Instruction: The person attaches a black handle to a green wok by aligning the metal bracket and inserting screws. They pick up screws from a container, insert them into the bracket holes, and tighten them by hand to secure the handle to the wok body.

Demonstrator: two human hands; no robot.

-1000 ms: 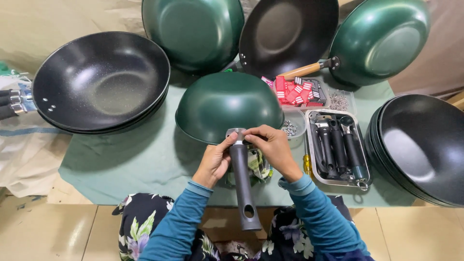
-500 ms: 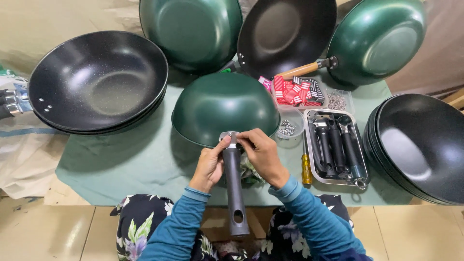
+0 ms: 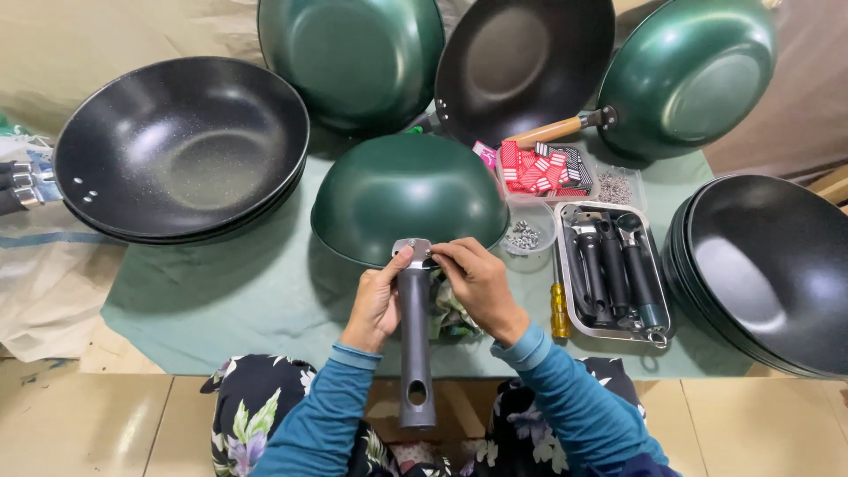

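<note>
A green wok (image 3: 408, 193) lies upside down on the green cloth (image 3: 238, 300) in front of me. A long grey handle (image 3: 414, 340) with a silver bracket at its top rests against the wok's near rim. My left hand (image 3: 377, 303) grips the handle's upper part from the left. My right hand (image 3: 480, 284) pinches at the bracket from the right, fingertips on the metal. Whether a small part sits between those fingers is hidden.
Stacked black woks sit at the left (image 3: 181, 146) and right (image 3: 767, 265). Three more woks (image 3: 521, 62) lean at the back. A metal tray of black handles (image 3: 612, 265), a yellow screwdriver (image 3: 560, 311), a cup of screws (image 3: 526, 235) and red-and-black tags (image 3: 541, 166) lie at the right.
The view has shifted slightly and the handle now points straight toward me. Both hands stay at the bracket on the wok's rim.
</note>
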